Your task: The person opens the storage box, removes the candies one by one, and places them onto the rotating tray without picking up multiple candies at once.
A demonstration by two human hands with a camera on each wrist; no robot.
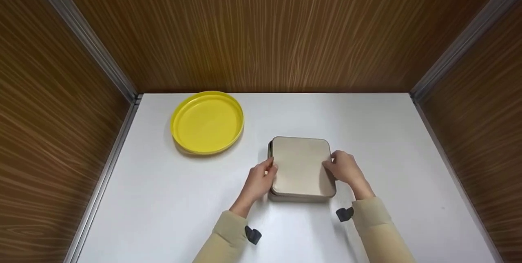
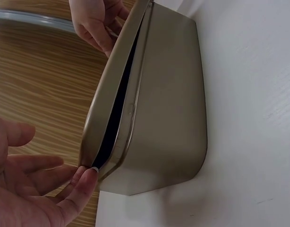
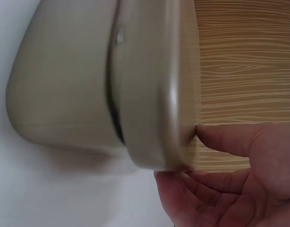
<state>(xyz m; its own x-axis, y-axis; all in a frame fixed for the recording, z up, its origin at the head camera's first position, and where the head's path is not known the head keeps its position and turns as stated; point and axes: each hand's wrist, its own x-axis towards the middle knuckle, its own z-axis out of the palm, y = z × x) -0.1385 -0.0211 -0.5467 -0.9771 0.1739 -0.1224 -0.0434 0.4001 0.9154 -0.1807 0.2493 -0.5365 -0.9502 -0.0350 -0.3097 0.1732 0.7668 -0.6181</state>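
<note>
A square metal tin (image 1: 299, 199) in dull beige-gold sits on the white table, its lid (image 1: 301, 165) on top. On the left side the lid is raised, and a dark gap (image 2: 117, 111) shows between its rim and the tin. My left hand (image 1: 259, 179) touches the raised rim with its fingertips (image 2: 86, 182), one at the gap. Its thumb (image 2: 20, 134) stands apart from the lid in the left wrist view. Opposite, my right hand (image 1: 346, 168) pinches the lid's edge, thumb (image 3: 225, 138) on top and fingers at the rim. The tin's inside is hidden.
A round yellow tray (image 1: 208, 124) with a low rim lies at the back left of the table (image 1: 163, 214). Wood-grain panels (image 1: 261, 30) with metal corner strips rise along the back and both sides. A dark clip-like piece hangs at each sleeve cuff.
</note>
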